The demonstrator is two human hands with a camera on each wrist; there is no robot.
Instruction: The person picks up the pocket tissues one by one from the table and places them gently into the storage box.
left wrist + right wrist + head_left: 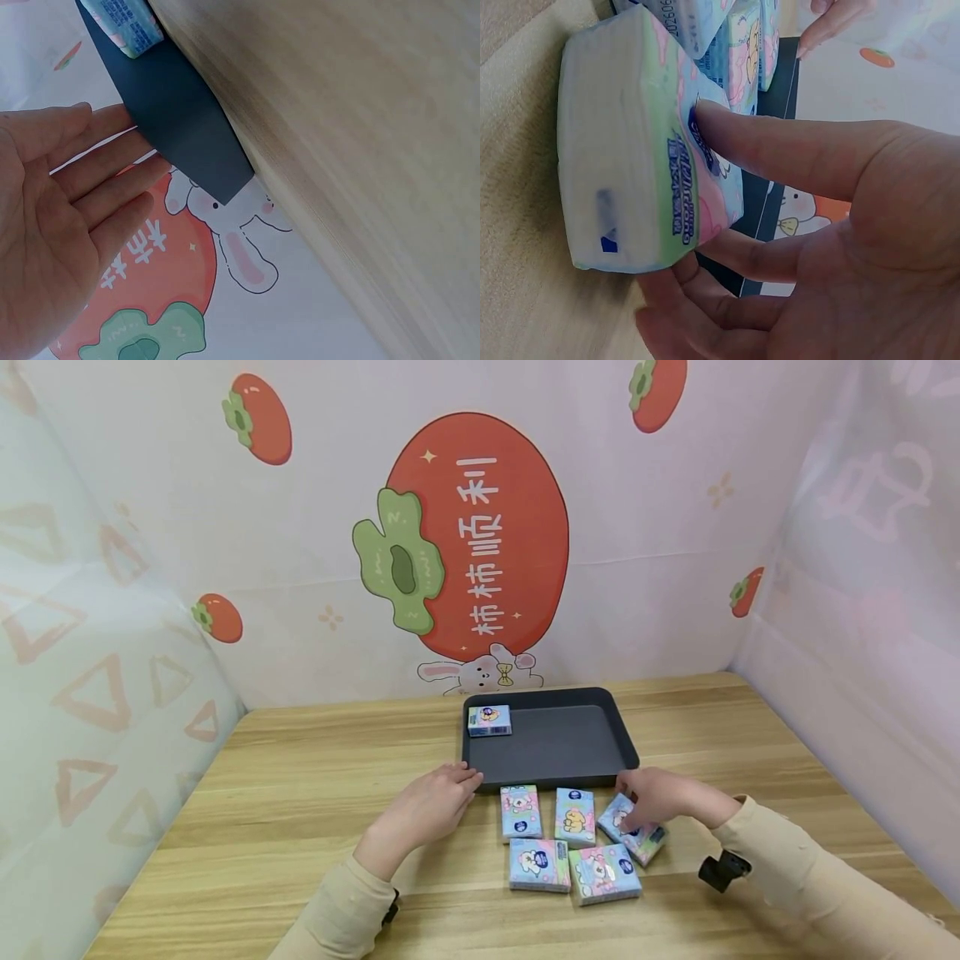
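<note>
My right hand (667, 795) grips a small tissue pack (647, 845) on the table, just in front of the tray's right front corner. In the right wrist view the thumb presses the printed face of this tissue pack (615, 142), with fingers along its far side. My left hand (433, 803) rests at the left front corner of the dark grey tray (562, 747). Its fingers look straight in the left wrist view, their tips at the tray's side (176, 112). One tissue pack (489, 721) lies inside the tray's back left corner.
Several more tissue packs lie before the tray: two near its front edge, a left one (521, 814) and a middle one (575, 817), and two nearer me, a left one (539, 865) and a right one (604, 875). A printed cloth wall (315, 543) stands behind the wooden table (322, 777).
</note>
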